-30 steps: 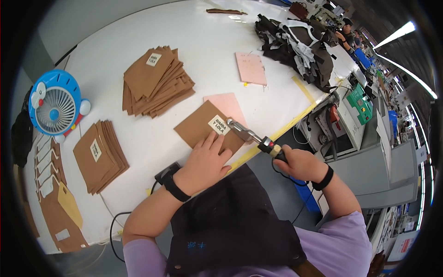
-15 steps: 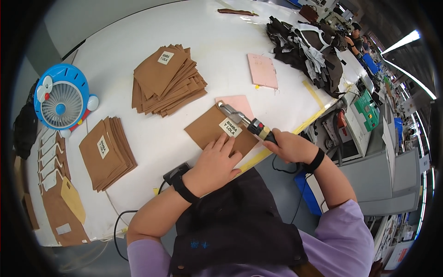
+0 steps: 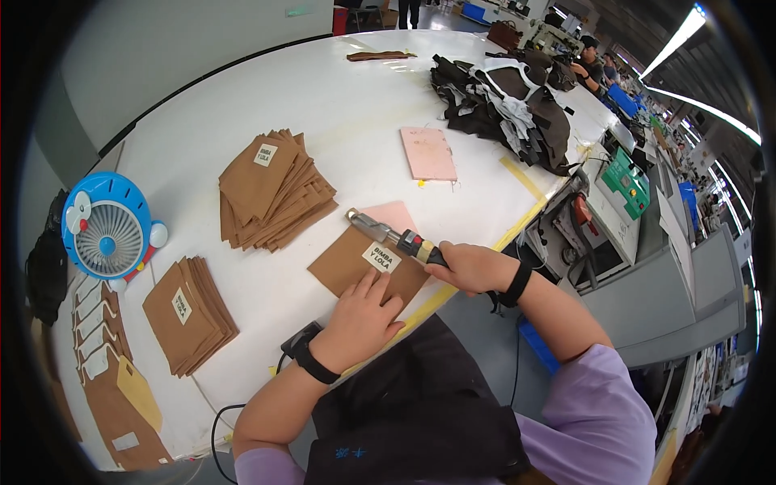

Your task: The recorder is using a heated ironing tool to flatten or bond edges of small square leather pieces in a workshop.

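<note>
A brown rectangular panel (image 3: 330, 263) with a white label lies on the table in front of me, partly over a pink sheet (image 3: 394, 214). My left hand (image 3: 361, 319) rests flat on its near part, fingers spread just below the label. In my right hand (image 3: 478, 267) is a hand tool (image 3: 414, 245) with a black handle, a red button and a rounded metal head, gripped from the right. The metal head reaches across the panel to its far corner; whether it touches the surface I cannot tell.
Beyond the panel stands a fanned stack of brown panels (image 3: 279, 198); another stack (image 3: 187, 319) is at left. A blue fan (image 3: 107, 230) sits at the left edge. Farther off are a pink pad (image 3: 428, 153) and a dark heap of pieces (image 3: 509, 101). A black box (image 3: 303, 338) lies near my left wrist.
The whole view has tilted up, so the table sits lower in it. Against the label, the tool's head has shifted slightly left. My left hand stays on the panel.
</note>
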### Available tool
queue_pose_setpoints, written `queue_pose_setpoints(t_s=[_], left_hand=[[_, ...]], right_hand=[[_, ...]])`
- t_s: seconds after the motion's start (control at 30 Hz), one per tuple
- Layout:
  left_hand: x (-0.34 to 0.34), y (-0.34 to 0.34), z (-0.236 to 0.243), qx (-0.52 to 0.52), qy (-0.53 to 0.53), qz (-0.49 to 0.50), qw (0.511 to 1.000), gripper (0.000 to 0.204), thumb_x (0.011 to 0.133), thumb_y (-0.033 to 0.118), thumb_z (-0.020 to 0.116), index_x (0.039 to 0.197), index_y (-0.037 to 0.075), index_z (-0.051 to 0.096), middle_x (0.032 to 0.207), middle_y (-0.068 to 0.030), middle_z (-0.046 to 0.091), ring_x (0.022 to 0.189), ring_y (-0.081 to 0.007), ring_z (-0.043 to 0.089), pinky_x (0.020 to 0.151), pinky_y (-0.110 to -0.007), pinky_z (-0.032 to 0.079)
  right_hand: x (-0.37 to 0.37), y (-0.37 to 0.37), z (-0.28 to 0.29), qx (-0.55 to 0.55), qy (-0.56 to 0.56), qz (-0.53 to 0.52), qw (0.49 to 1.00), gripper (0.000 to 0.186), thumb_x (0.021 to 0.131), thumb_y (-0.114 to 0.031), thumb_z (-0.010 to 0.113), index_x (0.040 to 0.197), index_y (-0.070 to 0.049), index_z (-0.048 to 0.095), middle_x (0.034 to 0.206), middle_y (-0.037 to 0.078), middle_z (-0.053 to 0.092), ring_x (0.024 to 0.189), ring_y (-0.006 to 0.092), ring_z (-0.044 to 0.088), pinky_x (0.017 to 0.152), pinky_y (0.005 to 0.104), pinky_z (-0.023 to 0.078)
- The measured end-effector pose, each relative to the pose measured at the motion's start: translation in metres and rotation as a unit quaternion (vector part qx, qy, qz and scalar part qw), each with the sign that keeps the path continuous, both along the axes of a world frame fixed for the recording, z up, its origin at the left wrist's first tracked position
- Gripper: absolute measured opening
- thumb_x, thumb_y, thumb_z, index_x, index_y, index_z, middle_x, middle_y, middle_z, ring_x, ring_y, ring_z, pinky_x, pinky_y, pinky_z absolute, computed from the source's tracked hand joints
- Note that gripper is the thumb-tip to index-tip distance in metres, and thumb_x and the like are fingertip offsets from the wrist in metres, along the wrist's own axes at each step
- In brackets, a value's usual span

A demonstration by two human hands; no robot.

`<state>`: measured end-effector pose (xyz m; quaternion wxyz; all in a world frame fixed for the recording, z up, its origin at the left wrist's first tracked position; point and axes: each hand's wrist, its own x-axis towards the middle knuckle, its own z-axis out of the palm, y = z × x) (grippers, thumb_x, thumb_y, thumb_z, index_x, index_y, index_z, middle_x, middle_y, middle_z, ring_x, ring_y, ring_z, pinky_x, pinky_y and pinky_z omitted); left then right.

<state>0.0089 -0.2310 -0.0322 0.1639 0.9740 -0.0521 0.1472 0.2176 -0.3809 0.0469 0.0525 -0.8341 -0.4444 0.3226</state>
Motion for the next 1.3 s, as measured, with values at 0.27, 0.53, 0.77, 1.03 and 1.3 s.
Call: queue_pose_setpoints(t_s=[0.27, 0.53, 0.77, 1.03, 1.3], left_hand=[[0.002, 0.004, 0.004, -0.01, 0.008, 0.014, 1.0, 0.038, 0.09, 0.033, 0.074, 0.115, 0.006, 0.065, 0.141, -0.0274, 0.055, 0.133, -0.0472, 0.051, 0.104, -0.052, 0.048], [0.006, 0.0, 0.005, -0.004, -0.006, -0.002, 1.0, 0.038, 0.09, 0.033, 0.074, 0.115, 0.006, 0.066, 0.14, -0.027, 0.056, 0.132, -0.0467, 0.052, 0.104, -0.051, 0.048], [-0.008, 0.005, 0.0, -0.013, 0.028, 0.017, 0.999, 0.045, 0.08, 0.024, 0.081, 0.117, 0.002, 0.067, 0.14, -0.0283, 0.055, 0.134, -0.0479, 0.05, 0.107, -0.051, 0.045], [0.004, -0.001, 0.006, -0.002, 0.027, 0.003, 1.0, 0.043, 0.083, 0.022, 0.079, 0.119, 0.0, 0.067, 0.14, -0.029, 0.056, 0.133, -0.049, 0.05, 0.108, -0.053, 0.044], [0.0, 0.005, 0.013, 0.041, 0.064, -0.012, 0.997, 0.044, 0.098, 0.033, 0.067, 0.126, 0.0, 0.067, 0.141, -0.029, 0.057, 0.134, -0.0471, 0.049, 0.114, -0.051, 0.04]], right_hand=[[-0.023, -0.108, 0.022, -0.009, -0.077, 0.023, 0.997, 0.046, 0.103, -0.043, 0.057, 0.103, 0.002, 0.05, 0.073, 0.024, 0.064, 0.07, 0.0451, 0.065, 0.063, 0.0513, 0.051], [-0.016, -0.083, 0.016, 0.006, -0.039, 0.019, 0.999, 0.044, 0.106, -0.04, 0.054, 0.112, 0.003, 0.05, 0.068, 0.018, 0.066, 0.058, 0.0319, 0.068, 0.057, 0.0419, 0.053], [0.004, 0.005, -0.021, 0.067, 0.025, 0.027, 0.997, 0.055, 0.103, -0.044, 0.05, 0.08, 0.004, 0.066, 0.059, 0.014, 0.067, 0.059, 0.0295, 0.069, 0.063, 0.0409, 0.055], [-0.011, -0.065, -0.013, 0.046, 0.0, -0.02, 0.999, 0.054, 0.104, -0.043, 0.049, 0.088, 0.006, 0.067, 0.062, 0.016, 0.069, 0.062, 0.0315, 0.071, 0.067, 0.0413, 0.057], [0.003, 0.015, -0.019, 0.062, 0.039, 0.016, 0.997, 0.051, 0.1, -0.04, 0.051, 0.087, 0.004, 0.072, 0.076, 0.017, 0.073, 0.07, 0.0305, 0.072, 0.07, 0.0422, 0.057]])
